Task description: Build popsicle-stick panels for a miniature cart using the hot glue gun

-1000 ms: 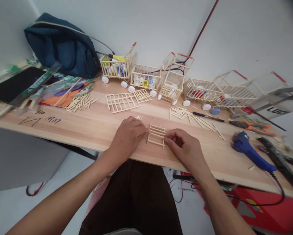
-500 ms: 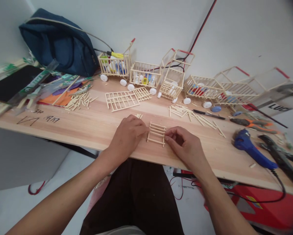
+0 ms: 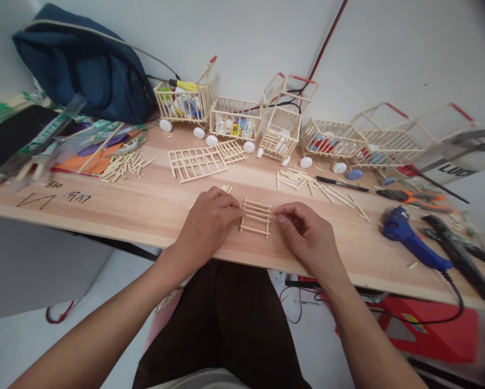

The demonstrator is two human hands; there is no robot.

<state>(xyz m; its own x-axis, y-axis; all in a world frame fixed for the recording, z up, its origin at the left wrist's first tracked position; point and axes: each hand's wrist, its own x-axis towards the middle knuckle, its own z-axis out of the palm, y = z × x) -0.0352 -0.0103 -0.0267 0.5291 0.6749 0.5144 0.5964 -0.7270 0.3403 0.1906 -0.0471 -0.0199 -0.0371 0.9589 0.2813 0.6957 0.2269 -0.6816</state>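
Note:
A small ladder-like frame of thin wooden sticks [image 3: 255, 231] lies flat near the table's front edge, between my hands. My left hand [image 3: 212, 221] rests at its left side, fingers curled together, with the fingertips against the left rail; the thumb is mostly hidden. On the other side, my right hand [image 3: 309, 232] has thumb and index finger brought together just off the right rail. Whether a tiny stick is in that pinch is too small to tell. A few short sticks [image 3: 226, 188] lie behind my left hand.
Behind are two larger stick grids [image 3: 197, 164] and a row of miniature stick shopping carts [image 3: 236, 116]. Loose sticks [image 3: 299, 181], a pen [image 3: 342, 184], pliers [image 3: 412, 199] and a blue glue gun [image 3: 416, 240] lie rightward. A stick pile [image 3: 123, 165] and blue bag [image 3: 92, 70] are left.
My right hand's fingertips have drawn slightly away from the frame's right rail. My left hand stays at the left rail. The whole view has shifted a little.

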